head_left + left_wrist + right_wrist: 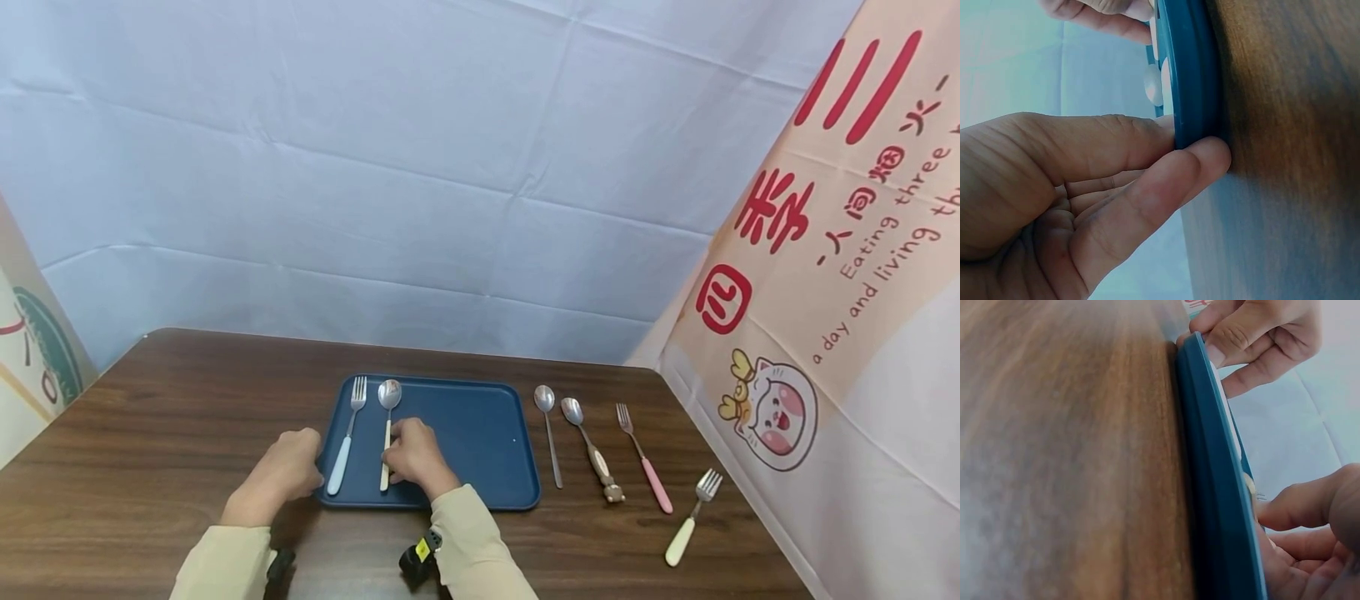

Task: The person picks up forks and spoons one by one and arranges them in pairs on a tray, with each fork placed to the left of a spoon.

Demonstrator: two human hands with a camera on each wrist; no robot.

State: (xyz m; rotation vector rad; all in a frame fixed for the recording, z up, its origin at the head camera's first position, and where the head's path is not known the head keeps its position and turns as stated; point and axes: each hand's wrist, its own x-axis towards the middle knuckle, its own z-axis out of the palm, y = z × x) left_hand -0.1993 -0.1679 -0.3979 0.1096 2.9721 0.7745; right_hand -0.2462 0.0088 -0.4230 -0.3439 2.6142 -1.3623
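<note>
A dark blue tray [472, 442] lies on the table, carrying a fork with a light blue handle [339, 467] along its left side and a spoon with a pale yellow handle [386, 477] to the right of that fork. My left hand [288, 467] pinches the tray's left edge near the front corner; in the left wrist view the thumb of that hand [1104, 187] is on top and fingers are below the rim. The spoon's handle is between the thumb and fingers of my right hand [418, 452], partly hidden by them. In the right wrist view, its thumb [1300, 506] touches the handle.
Right of the tray on the brown wooden table [165, 417] lie a plain metal spoon [552, 446], a spoon with a bear-shaped handle end [600, 467], a pink-handled fork [654, 479] and a cream-handled fork [681, 537]. A pale cloth [375, 167] hangs behind.
</note>
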